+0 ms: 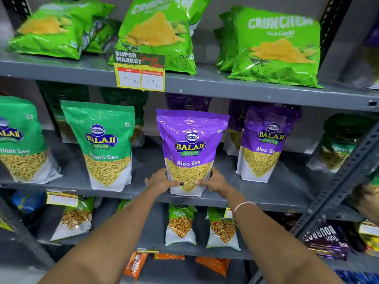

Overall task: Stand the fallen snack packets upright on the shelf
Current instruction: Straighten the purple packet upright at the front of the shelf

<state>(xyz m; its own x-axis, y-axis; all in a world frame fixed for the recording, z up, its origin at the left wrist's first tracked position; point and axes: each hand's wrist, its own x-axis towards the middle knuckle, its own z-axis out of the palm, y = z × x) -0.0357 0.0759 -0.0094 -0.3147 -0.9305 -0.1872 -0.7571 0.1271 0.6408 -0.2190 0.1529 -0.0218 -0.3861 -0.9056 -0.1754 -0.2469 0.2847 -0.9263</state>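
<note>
A purple Aloo Sev packet [190, 144] stands upright at the front edge of the middle grey shelf [274, 193]. My left hand [160, 180] grips its lower left side and my right hand [215, 181] grips its lower right side. A second purple Aloo Sev packet [264, 144] stands upright to the right. Green Ratlami Sev packets [106, 144] stand upright to the left. On the top shelf, a green Crunchex chip bag [55, 27] lies tilted back at the left.
A yellow price tag [140, 72] hangs from the top shelf edge. Two more Crunchex bags [274, 46] lean on the top shelf. Chana packets [180, 224] stand on the lower shelf. A perforated metal upright [344, 181] slants at the right.
</note>
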